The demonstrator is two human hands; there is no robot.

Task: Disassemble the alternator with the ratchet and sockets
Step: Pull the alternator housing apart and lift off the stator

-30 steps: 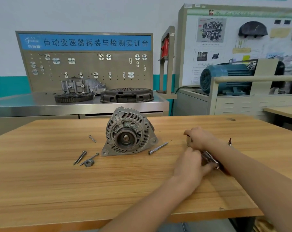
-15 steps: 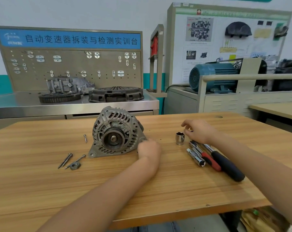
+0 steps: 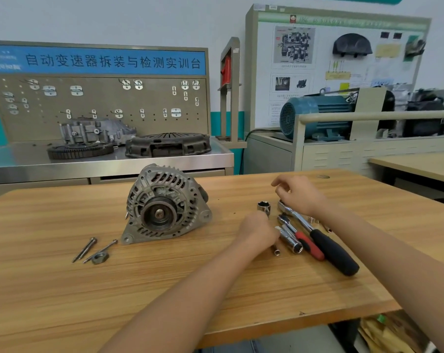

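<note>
Stood the alternator (image 3: 165,207) upright, left of the ratchet (image 3: 317,235). Gripped a long bolt (image 3: 276,249) in left hand (image 3: 256,229); hovered right hand (image 3: 297,194), fingers loosely curled, empty. Risked nudging the upright socket (image 3: 263,207) off, rolling away.

A blue banner (image 3: 96,61) is running across the top of the pegboard (image 3: 101,108) in the upper left of the frame, showing white characters: 自动变速器拆装与检测实训台. A small white logo is sitting at the banner's left end, too blurred to read. Printing on the display board (image 3: 340,57) at upper right is staying illegible.
</note>
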